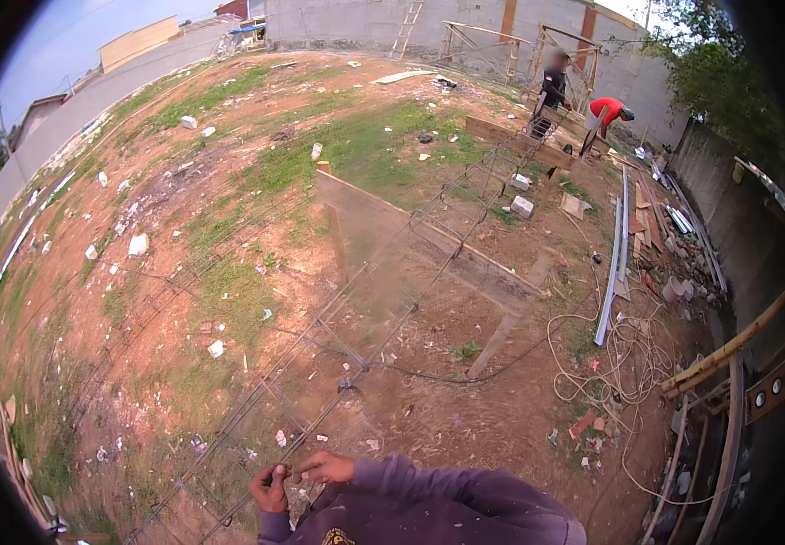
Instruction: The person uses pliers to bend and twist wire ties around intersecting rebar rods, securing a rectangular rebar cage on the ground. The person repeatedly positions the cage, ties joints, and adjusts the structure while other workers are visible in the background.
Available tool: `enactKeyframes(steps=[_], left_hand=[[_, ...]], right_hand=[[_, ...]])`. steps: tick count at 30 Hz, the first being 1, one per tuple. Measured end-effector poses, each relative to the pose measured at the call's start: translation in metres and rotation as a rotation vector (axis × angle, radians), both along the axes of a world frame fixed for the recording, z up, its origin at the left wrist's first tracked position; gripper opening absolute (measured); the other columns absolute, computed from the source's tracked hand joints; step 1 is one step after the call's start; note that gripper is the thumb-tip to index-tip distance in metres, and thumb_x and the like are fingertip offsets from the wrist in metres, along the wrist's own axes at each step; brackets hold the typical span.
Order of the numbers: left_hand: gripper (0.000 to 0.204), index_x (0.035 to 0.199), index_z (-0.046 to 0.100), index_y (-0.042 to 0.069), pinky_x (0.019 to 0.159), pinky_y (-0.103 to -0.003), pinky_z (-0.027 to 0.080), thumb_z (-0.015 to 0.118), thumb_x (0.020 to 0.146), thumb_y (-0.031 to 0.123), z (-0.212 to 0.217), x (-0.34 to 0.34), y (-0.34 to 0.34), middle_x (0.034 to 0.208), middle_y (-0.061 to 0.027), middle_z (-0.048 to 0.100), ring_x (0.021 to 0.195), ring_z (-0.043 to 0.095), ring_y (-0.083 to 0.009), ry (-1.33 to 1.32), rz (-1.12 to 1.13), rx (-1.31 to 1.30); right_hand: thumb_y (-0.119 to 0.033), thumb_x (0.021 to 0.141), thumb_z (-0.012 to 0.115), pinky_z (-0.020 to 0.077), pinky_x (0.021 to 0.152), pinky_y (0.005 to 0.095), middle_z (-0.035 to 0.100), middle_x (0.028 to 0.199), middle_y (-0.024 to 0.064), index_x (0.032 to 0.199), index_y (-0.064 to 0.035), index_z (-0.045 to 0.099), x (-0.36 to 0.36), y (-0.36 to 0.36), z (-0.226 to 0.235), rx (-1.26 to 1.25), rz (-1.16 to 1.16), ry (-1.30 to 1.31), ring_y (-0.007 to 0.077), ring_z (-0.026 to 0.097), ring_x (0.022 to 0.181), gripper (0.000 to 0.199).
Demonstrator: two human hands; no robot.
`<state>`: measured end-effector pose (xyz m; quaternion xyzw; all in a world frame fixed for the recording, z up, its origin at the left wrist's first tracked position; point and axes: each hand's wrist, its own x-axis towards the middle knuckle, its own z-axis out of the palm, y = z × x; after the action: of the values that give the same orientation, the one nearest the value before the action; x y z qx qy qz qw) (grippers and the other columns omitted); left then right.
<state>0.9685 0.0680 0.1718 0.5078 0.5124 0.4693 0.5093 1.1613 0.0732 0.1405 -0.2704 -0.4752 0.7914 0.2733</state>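
Observation:
A long cage of thin steel rebar [363,366] with tied stirrups runs from the lower left up toward the far right. At its near part my left hand [270,490] is closed, thumb and fingers pinched together beside a bar. Close to its right, my right hand [327,467] has its fingers curled and bunched toward the left one. Whatever small thing is between the fingers is too small to make out. Under the cage's middle stands a wooden plank trestle [492,272], and a dark bar or cable [429,373] curves past below it.
Two people, one in black [551,91] and one bending in red [607,111], are by timber boards at the far right. Metal channels [611,282], tangled rope [624,363] and bamboo poles [729,343] lie along the right wall. Litter and stones dot the ground.

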Motion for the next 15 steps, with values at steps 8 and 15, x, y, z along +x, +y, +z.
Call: enactKeyframes(steps=[8, 15], left_hand=[[0.028, 0.093, 0.064, -0.006, 0.071, -0.032, 0.054, 0.063, 0.090, 0.022, 0.017, -0.015, -0.011, 0.087, -0.0156, 0.069, 0.077, 0.067, -0.0203, -0.189, 0.325, -0.073], [0.019, 0.094, 0.061, 0.000, 0.069, -0.027, 0.051, 0.057, 0.095, 0.019, 0.026, -0.055, -0.064, 0.084, -0.0069, 0.068, 0.076, 0.064, -0.0124, -0.423, 0.362, -0.044]], right_hand=[[-0.025, 0.097, 0.052, 0.0325, 0.051, 0.0197, 0.044, 0.065, -0.0064, 0.110, -0.0029, 0.064, -0.028, -0.009, 0.022, -0.071, -0.157, -0.181, 0.0028, 0.040, 0.058, 0.029], [-0.031, 0.097, 0.049, 0.0333, 0.048, 0.0236, 0.043, 0.065, -0.0004, 0.127, -0.0015, 0.048, -0.065, 0.012, -0.014, -0.448, 0.485, 0.042, 0.0095, 0.041, 0.054, 0.043]])
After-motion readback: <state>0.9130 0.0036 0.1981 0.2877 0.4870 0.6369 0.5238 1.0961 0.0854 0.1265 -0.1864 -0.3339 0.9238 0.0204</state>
